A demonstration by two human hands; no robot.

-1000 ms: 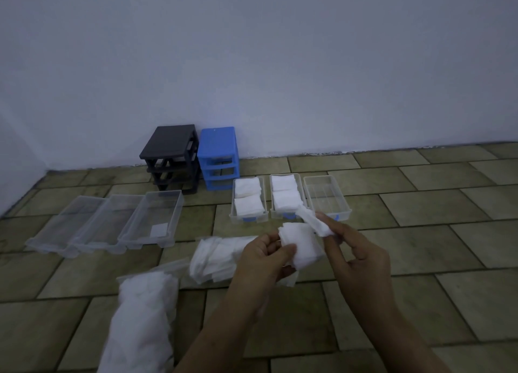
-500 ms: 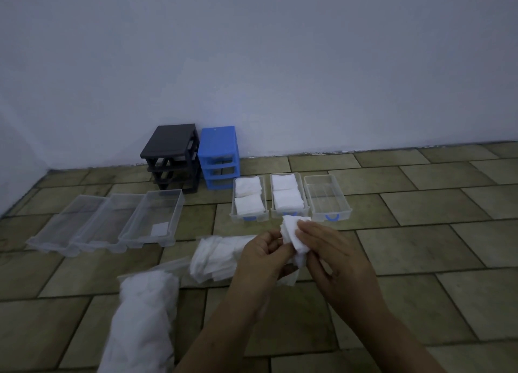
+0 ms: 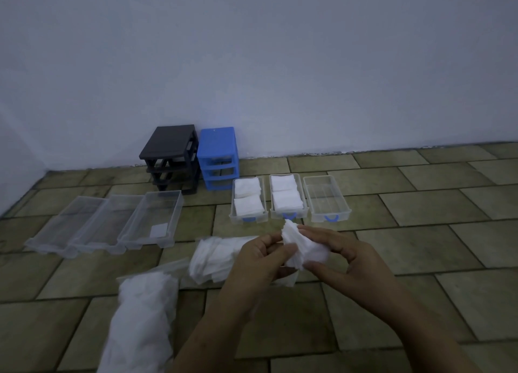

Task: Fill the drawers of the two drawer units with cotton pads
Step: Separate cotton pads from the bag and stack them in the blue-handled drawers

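Both hands' fingers [image 3: 283,250] pinch a wad of cotton pads [image 3: 307,250]; empty drawer [image 3: 326,198] at one o'clock, unobstructed.

Floor [image 3: 420,249]: rectangular stone-look tiles, olive-brown, laid in staggered rows with dark grout lines. Surface looks mottled and a bit worn. Wall [image 3: 252,64]: plain, pale blue-white, no fixtures or marks visible. A second wall [image 3: 11,159] comes in at the far left, forming a corner where the floor narrows. Rough, slightly uneven seam [image 3: 364,149] where wall meets floor, no skirting board visible. Lighting is dim and cool overall, and tile detail is murky towards the near edge of the view.
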